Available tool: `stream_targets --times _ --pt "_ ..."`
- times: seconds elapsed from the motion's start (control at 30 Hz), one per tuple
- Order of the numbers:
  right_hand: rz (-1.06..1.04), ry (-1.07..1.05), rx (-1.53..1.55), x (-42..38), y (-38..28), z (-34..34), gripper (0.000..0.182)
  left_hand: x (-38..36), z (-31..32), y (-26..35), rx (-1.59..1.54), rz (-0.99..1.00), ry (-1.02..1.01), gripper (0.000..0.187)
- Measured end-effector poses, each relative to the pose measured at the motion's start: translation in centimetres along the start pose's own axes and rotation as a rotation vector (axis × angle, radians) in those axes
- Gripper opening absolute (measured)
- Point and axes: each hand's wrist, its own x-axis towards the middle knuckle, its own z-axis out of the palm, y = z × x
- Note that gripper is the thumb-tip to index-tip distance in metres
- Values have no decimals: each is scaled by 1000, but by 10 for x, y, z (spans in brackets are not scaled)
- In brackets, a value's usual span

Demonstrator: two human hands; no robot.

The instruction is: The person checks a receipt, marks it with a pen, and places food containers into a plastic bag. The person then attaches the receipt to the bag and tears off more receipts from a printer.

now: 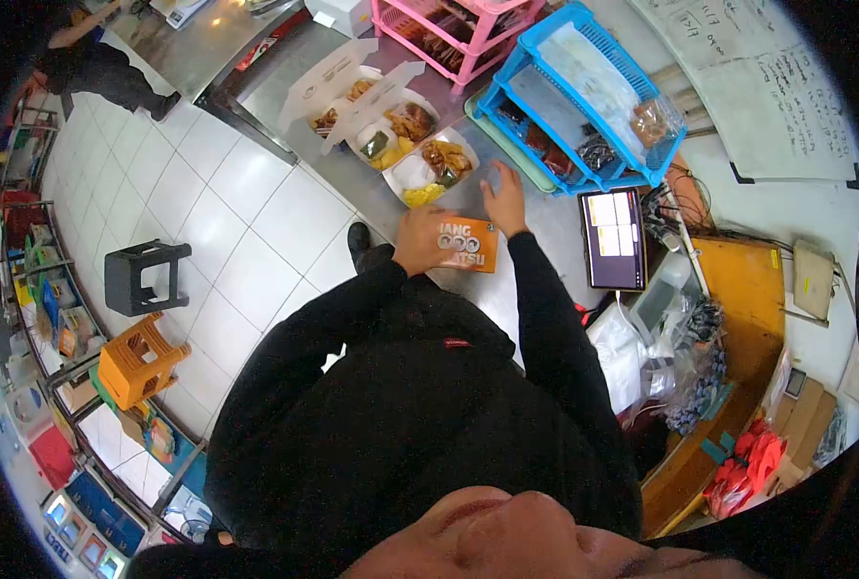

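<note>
An orange printed food box (468,249) with white lettering lies closed on the metal counter, close to my body. My left hand (420,239) is wrapped around its left end. Just beyond the box's upper right corner, my right hand (505,200) is open with fingers apart, holding nothing. Right ahead of both hands sits an open white food box (460,185) with rice, a yellow item and brown pieces of food. Behind it stand a second open box (408,125) and a third open box (325,118), lids raised, also with food.
A blue plastic rack (584,96) with packets and a pink rack (458,48) stand at the back. To the right are a tablet (613,239) and white plastic bags (623,352). On the tiled floor are a black stool (148,277) and an orange stool (140,359). Another person (106,72) is at the far left.
</note>
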Motion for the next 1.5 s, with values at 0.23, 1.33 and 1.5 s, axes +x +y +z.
stream_targets --times 0.23,1.33,1.5 --pt "182 -398 -136 76 9 59 43 -2 33 -89 -445 -875 585 60" --pt "664 -185 515 -132 -30 -79 53 19 -82 -10 -722 -554 -202 42" --pt "649 22 983 -153 -38 -31 66 -17 -13 -4 -1041 -518 -46 41"
